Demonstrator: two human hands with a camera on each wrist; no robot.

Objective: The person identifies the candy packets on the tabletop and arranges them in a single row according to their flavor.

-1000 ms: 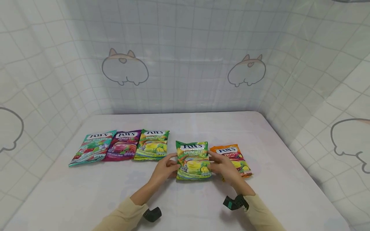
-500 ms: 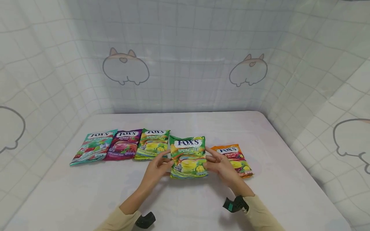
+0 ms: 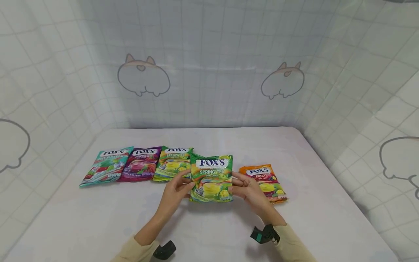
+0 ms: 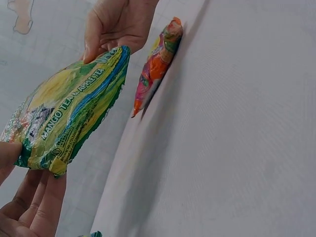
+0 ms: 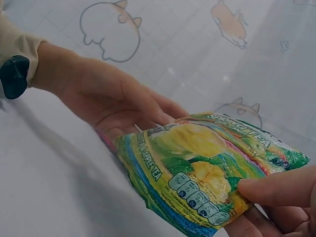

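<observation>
A green and yellow Spring Tea candy bag (image 3: pixel 211 178) is held up off the table between both hands, its printed front toward the head camera. My left hand (image 3: pixel 173 193) pinches its left edge, thumb in front and fingers behind. At the opposite edge my right hand (image 3: pixel 251 194) grips it the same way; in the right wrist view the right thumb (image 5: pixel 276 190) presses on the bag's face. Behind the right hand lies an orange and red Fruits candy bag (image 3: pixel 270 185), partly covered by that hand. A second Spring Tea bag (image 3: pixel 171 165) lies beyond the left hand.
A purple Berries bag (image 3: pixel 140 165) and a teal Mint Blossom bag (image 3: pixel 106 167) lie left of the second Spring Tea bag, forming a row. They rest on a white table (image 3: pixel 209 233). A pale gridded curtain (image 3: pixel 212 83) encloses the back and sides.
Both hands have raised the held Spring Tea bag off the table and shifted it slightly left. Over the last half second it has barely moved. The other bags stay put.
</observation>
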